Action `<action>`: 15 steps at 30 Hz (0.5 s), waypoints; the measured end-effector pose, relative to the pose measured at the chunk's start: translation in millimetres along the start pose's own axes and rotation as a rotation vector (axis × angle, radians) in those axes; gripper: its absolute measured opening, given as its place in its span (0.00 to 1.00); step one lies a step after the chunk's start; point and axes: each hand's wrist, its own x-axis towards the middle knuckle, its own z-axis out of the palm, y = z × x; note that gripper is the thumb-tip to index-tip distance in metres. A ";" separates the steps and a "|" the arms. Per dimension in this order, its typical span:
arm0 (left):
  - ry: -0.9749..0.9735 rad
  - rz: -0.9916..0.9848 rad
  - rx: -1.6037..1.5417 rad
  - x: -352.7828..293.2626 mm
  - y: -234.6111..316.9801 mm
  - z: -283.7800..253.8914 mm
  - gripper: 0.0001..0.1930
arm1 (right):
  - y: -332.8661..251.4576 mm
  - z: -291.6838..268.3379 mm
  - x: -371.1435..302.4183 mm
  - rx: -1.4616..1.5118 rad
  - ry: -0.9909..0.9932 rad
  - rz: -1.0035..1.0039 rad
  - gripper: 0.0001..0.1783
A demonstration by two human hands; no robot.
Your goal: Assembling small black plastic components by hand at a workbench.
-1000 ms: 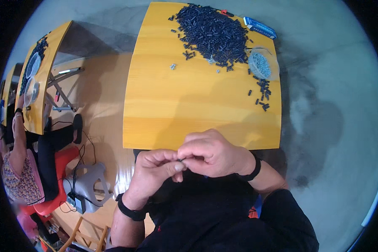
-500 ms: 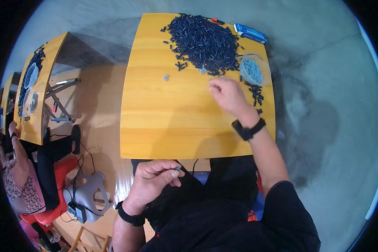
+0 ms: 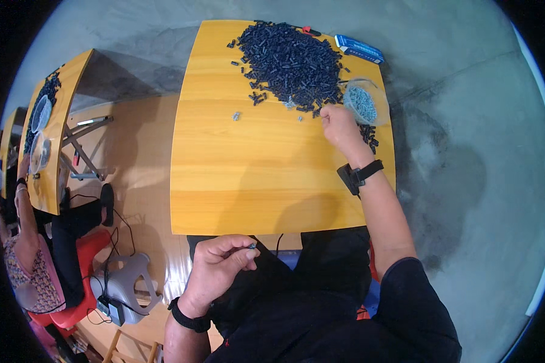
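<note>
My left hand (image 3: 219, 265) is held over my lap, just off the table's near edge. Its thumb and forefinger pinch a small dark cylindrical piece (image 3: 252, 245). My right hand (image 3: 341, 128) is over the table at the near right edge of a big pile of short black cylindrical pieces (image 3: 287, 63). Its fingers are bent together, and what they grip, if anything, is hidden. Just beyond it stands a clear round tub (image 3: 381, 100) holding small silvery screws (image 3: 362, 104).
Small clusters of silvery bits (image 3: 236, 116) lie on the yellow table (image 3: 254, 181). More black pieces (image 3: 369, 138) lie below the tub. A blue box (image 3: 360, 49) and a red-and-black tool (image 3: 310, 31) are at the far edge. Another person (image 3: 30, 266) sits at a table on the left.
My right hand has moved right and slightly away from me, toward the pile's edge and the tub. My left hand keeps its pinch almost in place. The other person's arm has reached farther over their table.
</note>
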 end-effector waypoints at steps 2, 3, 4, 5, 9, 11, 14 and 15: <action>0.016 0.007 -0.009 0.6 -1.5 -0.1 0.07 | 1.3 3.7 0.2 -0.026 -0.001 0.048 0.03; 0.016 0.008 -0.008 0.9 -2.1 0.1 0.07 | 2.2 5.0 0.7 -0.026 0.001 0.048 0.03; 0.020 0.011 -0.010 1.4 -2.7 0.4 0.07 | 3.1 6.1 1.7 -0.034 0.009 0.070 0.03; 0.025 0.013 -0.011 1.6 -3.0 0.6 0.07 | 3.6 7.2 2.4 -0.042 0.017 0.091 0.04; 0.031 0.020 -0.010 2.6 -2.8 0.9 0.07 | 1.5 8.7 5.9 -0.009 0.070 0.075 0.05; 0.036 0.019 0.027 2.5 -1.2 1.2 0.07 | -0.8 5.5 7.1 -0.061 -0.026 0.161 0.07; 0.051 0.014 -0.004 1.3 -1.0 1.7 0.06 | 2.5 7.4 5.5 -0.015 0.022 0.162 0.09; 0.052 0.012 -0.003 1.7 -2.3 1.4 0.06 | 2.9 8.8 4.1 -0.013 0.021 0.163 0.09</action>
